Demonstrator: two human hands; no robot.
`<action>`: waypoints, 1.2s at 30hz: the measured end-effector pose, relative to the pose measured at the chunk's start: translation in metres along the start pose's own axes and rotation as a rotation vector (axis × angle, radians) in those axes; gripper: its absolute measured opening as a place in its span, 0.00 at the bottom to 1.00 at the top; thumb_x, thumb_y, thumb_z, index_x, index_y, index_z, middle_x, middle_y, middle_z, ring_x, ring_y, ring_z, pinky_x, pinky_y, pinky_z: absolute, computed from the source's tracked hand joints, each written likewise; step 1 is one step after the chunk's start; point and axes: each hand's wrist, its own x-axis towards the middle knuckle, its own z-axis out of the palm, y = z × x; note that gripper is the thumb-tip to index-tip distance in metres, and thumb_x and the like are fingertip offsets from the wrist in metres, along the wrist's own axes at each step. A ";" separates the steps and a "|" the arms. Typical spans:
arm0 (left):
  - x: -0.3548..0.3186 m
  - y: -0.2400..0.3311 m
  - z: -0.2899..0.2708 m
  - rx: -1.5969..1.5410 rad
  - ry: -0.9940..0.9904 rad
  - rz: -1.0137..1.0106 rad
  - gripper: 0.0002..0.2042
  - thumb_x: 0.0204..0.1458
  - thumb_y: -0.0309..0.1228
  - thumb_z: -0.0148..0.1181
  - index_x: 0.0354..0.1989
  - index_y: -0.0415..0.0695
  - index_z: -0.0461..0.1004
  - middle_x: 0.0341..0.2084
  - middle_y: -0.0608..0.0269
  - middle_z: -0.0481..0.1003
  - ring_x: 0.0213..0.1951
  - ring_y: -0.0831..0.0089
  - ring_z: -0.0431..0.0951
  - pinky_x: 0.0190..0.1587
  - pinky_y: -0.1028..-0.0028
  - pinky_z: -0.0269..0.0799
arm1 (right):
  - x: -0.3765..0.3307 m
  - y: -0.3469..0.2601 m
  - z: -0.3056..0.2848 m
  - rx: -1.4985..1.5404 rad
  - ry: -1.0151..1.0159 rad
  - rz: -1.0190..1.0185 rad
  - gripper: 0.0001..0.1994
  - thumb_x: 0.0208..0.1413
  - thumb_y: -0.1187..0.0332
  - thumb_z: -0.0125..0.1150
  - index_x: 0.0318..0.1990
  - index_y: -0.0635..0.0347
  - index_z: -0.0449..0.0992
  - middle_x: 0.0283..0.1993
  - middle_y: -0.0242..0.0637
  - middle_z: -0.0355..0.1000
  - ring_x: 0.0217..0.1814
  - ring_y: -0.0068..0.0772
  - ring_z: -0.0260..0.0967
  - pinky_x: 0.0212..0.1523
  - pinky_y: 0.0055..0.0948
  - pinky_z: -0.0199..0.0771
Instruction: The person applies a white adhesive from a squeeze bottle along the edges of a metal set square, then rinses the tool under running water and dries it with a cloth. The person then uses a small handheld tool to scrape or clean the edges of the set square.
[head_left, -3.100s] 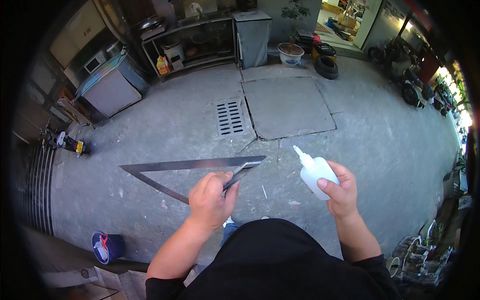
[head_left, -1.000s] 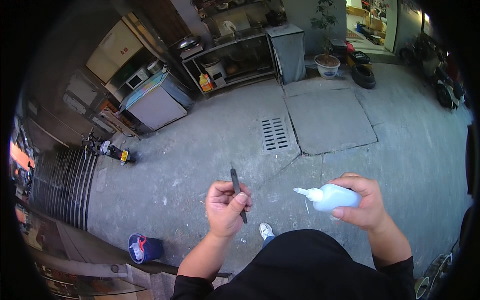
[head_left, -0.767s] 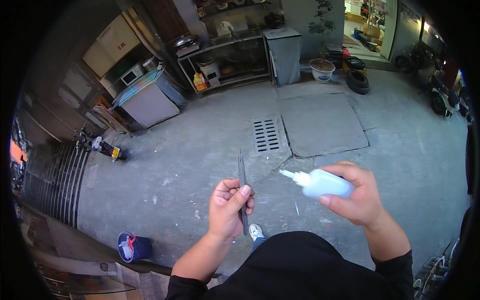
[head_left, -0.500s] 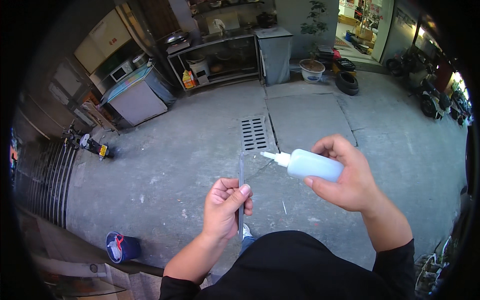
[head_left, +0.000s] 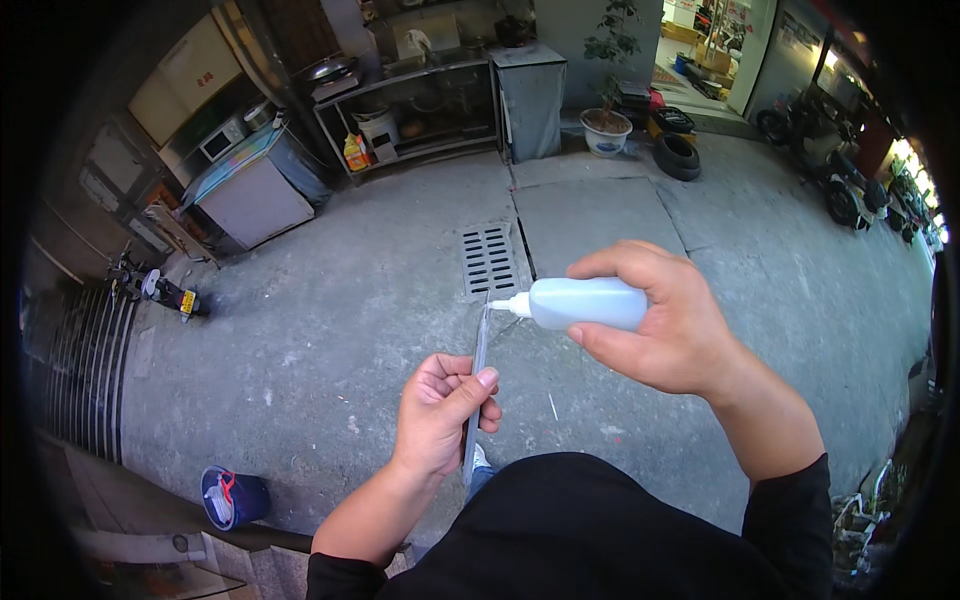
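In the head view, the left hand [head_left: 440, 415] pinches a thin grey metal strip [head_left: 477, 372] — its grip is pressed together, thumb laid along the strip's edge and fingers curled behind it. The strip stands nearly upright, rising above the grip and reaching a little below it. The right hand [head_left: 672, 325] wraps a pale blue squeeze bottle [head_left: 585, 303], its grip closed around the body; the bottle lies sideways, and its white nozzle [head_left: 508, 305] touches the strip's upper end, above the left grip. Well beyond both hands lie a concrete floor [head_left: 330, 330] with a drain grate [head_left: 489, 260] — a blue bucket [head_left: 232, 497] sits lower left.
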 end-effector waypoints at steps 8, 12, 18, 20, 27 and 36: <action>0.006 -0.001 0.000 0.027 0.001 0.012 0.11 0.59 0.24 0.66 0.43 0.40 0.67 0.29 0.58 0.79 0.24 0.74 0.81 0.24 0.76 0.79 | 0.007 0.003 0.001 -0.010 -0.007 -0.028 0.19 0.44 0.73 0.73 0.46 0.65 0.79 0.37 0.42 0.76 0.37 0.39 0.77 0.38 0.33 0.75; 0.008 -0.002 -0.001 0.045 0.009 0.026 0.12 0.58 0.24 0.66 0.43 0.40 0.67 0.28 0.58 0.79 0.24 0.74 0.81 0.24 0.77 0.79 | 0.008 0.003 0.001 -0.043 -0.019 -0.017 0.19 0.43 0.73 0.73 0.46 0.65 0.79 0.36 0.43 0.76 0.37 0.40 0.77 0.38 0.33 0.75; 0.010 -0.006 -0.001 0.123 0.042 0.070 0.12 0.57 0.22 0.66 0.42 0.42 0.67 0.27 0.59 0.78 0.23 0.74 0.81 0.22 0.77 0.79 | 0.007 0.006 0.005 -0.049 -0.003 -0.051 0.18 0.43 0.74 0.73 0.45 0.64 0.79 0.37 0.43 0.77 0.36 0.41 0.78 0.37 0.34 0.75; 0.010 -0.007 -0.002 0.144 0.057 0.069 0.12 0.57 0.22 0.66 0.42 0.42 0.67 0.27 0.59 0.78 0.23 0.74 0.81 0.22 0.77 0.79 | 0.006 0.006 0.007 -0.049 -0.005 -0.062 0.18 0.43 0.74 0.73 0.44 0.64 0.80 0.37 0.43 0.77 0.36 0.42 0.78 0.37 0.34 0.76; 0.010 -0.007 -0.002 0.165 0.065 0.057 0.14 0.56 0.22 0.68 0.44 0.37 0.66 0.30 0.59 0.76 0.24 0.76 0.80 0.23 0.78 0.79 | 0.005 0.001 0.010 -0.098 -0.024 -0.071 0.17 0.43 0.74 0.73 0.44 0.63 0.80 0.36 0.43 0.77 0.36 0.44 0.78 0.36 0.36 0.77; 0.006 -0.007 -0.001 0.148 0.062 0.052 0.13 0.57 0.23 0.68 0.43 0.39 0.67 0.29 0.59 0.78 0.24 0.77 0.80 0.23 0.79 0.78 | 0.001 -0.001 0.012 -0.080 -0.019 -0.059 0.18 0.42 0.75 0.72 0.44 0.63 0.80 0.37 0.43 0.77 0.36 0.44 0.78 0.37 0.35 0.77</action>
